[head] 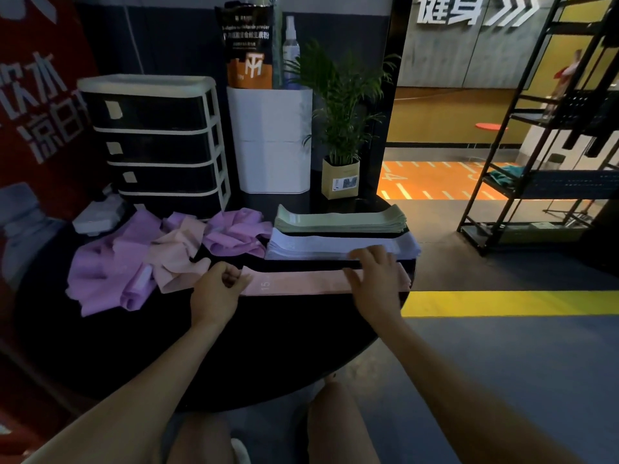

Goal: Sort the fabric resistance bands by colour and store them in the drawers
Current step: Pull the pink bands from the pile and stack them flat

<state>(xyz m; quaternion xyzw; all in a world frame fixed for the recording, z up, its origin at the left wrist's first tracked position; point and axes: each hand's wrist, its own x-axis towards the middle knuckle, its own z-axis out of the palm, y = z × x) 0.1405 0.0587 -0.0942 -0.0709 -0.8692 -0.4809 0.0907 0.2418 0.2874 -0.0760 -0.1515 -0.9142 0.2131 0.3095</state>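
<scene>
On the near part of the black tabletop [268, 346] a pink band [301, 283] lies flat and stretched left to right. The left hand [217, 293] pinches its left end, fingers curled on the fabric. The right hand [375, 279] rests on its right part, fingers straight and spread, their tips reaching the stack behind. Just beyond lies a neat lavender stack [335, 247], and behind that a green stack [338, 221]. To the left sits a loose heap [150, 259] of purple and pink bands, crumpled together. Farther back on the left stands the drawer unit [157, 142], four dark drawers in a white frame, all closed. Right of it is a white bin [273, 139] holding a black and orange bag [249, 45] and a spray bottle [290, 45], then a potted plant [340, 128].
</scene>
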